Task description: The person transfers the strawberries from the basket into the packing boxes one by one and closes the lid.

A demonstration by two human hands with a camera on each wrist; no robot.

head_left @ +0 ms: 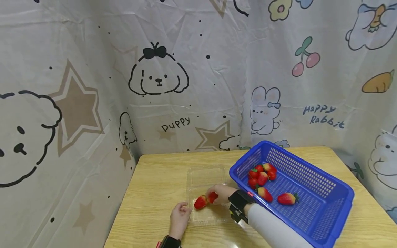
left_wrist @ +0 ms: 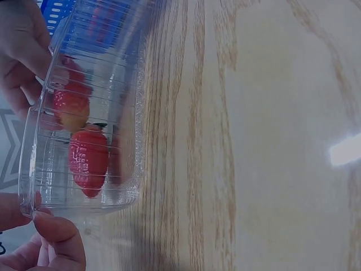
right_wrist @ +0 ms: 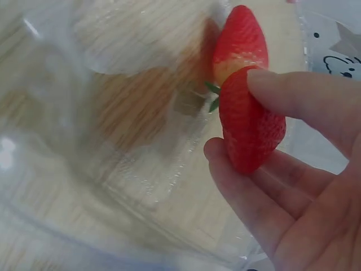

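Observation:
A clear plastic box (head_left: pixel 212 217) with its lid (head_left: pixel 206 174) laid open behind it is on the table. My left hand (head_left: pixel 180 217) is at the box's left side; in the left wrist view its thumb and finger (left_wrist: pixel 59 228) pinch the rim. Between thumb and fingers my right hand (head_left: pixel 221 193) grips a red strawberry (right_wrist: pixel 248 121), held inside the box. Another strawberry (head_left: pixel 200 202) lies in the box, right beside the held one, its green leaves (right_wrist: pixel 214 97) showing in the right wrist view.
A blue basket (head_left: pixel 322 213) stands to the right, partly behind my right forearm. Several strawberries (head_left: pixel 262 178) cluster at its left end, and one strawberry (head_left: pixel 286 198) lies apart near its middle. A printed curtain (head_left: pixel 192 103) hangs behind the wooden table (head_left: pixel 149 193).

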